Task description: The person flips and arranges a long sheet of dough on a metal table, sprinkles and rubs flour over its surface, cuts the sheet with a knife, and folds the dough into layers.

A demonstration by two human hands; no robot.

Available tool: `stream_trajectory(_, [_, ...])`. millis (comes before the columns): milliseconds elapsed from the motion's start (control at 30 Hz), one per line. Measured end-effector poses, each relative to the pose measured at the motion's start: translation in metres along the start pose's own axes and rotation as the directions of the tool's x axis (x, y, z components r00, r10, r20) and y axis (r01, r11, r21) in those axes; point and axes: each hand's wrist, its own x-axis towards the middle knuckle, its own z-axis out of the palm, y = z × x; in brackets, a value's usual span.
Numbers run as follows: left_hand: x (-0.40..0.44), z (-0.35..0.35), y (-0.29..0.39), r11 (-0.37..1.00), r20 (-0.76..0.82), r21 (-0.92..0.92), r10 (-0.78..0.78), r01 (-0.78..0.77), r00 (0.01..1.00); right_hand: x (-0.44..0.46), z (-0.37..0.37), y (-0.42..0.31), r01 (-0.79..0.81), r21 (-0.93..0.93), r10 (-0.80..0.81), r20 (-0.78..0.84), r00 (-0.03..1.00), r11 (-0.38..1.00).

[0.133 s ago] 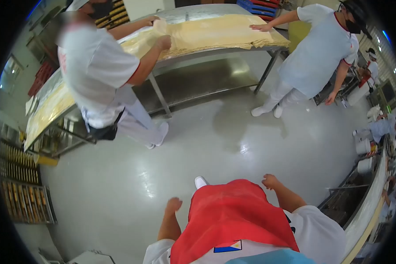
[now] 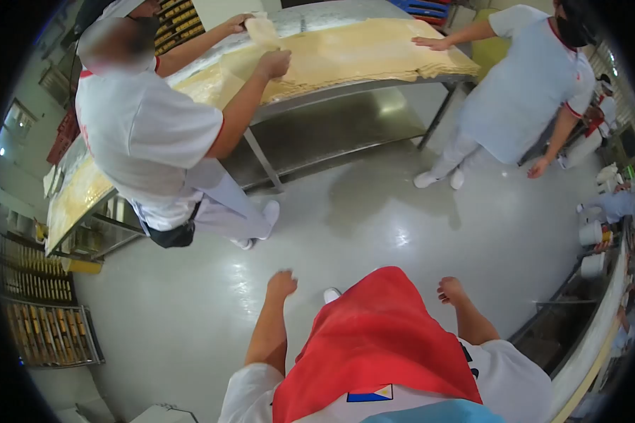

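Note:
My left hand (image 2: 282, 283) is held out over the grey floor, left of my red apron (image 2: 384, 328). Its fingers are curled in and nothing shows in them. On the other side of the apron, my right hand (image 2: 451, 290) hangs in the air with its fingers loosely bent, and it too appears to carry nothing. Neither hand touches anything. Ahead of me is a metal table (image 2: 268, 158) with a layered stack of pale yellow dough sheets (image 2: 360, 56) on top.
At the table's left, a co-worker (image 2: 144, 120) lifts a sheet's edge. Another co-worker (image 2: 518, 84) rests one hand on the stack at right. Tray racks (image 2: 49, 331) stand far left. A long counter (image 2: 593, 345) runs along my right, near white buckets (image 2: 593, 266).
My left hand has swung forward, away from my body. My right hand has shifted slightly right. The view has turned a little, and the left co-worker's hands have moved the sheet edge slightly.

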Motion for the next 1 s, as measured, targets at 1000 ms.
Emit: stream_trajectory(1000, [0.428,-0.385,-0.036,0.903,-0.475,-0.387,-0.368,0.185,0.800,0.239,0.075,-0.734,0.520,0.263,-0.581,0.437,0.687,0.813])
